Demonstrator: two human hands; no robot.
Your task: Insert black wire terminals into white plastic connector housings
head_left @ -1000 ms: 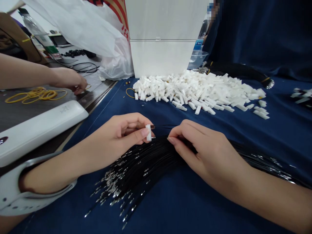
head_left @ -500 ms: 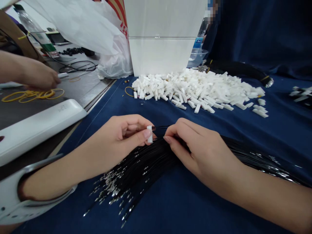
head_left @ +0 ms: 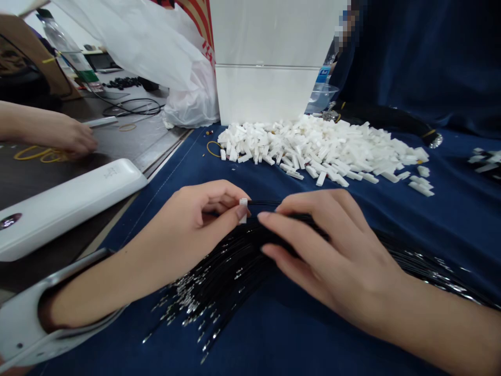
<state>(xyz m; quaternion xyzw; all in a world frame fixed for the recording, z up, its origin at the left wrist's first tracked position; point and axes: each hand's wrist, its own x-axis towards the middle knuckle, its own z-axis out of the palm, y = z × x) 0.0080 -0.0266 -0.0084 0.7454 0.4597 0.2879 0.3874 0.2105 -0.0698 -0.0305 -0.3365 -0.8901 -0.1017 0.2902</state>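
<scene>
While left fingers (head_left: 229, 220) pinch white connector (head_left: 243, 202) (long axis across rightward-running wires (head_left: 263, 202)), right fingers (head_left: 287, 227) spread apart.

Looked like a small wiring workshop: white connectors (head_left: 321, 149) lay heaped toward the far edge of the blue cloth (head_left: 297, 334), metal-tipped black wires (head_left: 227, 261) bunched nearer its front edge. Another person's hand (head_left: 72, 137) was over the tabletop (head_left: 146, 143) past the cloth's left edge.

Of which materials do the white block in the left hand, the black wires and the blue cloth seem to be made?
White block: probably hard plastic, matte, with crisp edges.
Black wires: likely plastic-coated metal, smooth; dark, flexible strands show silvery tips.
Blue cloth: fabric, fibre unclear; faint sheen, folds, stitching.
</scene>
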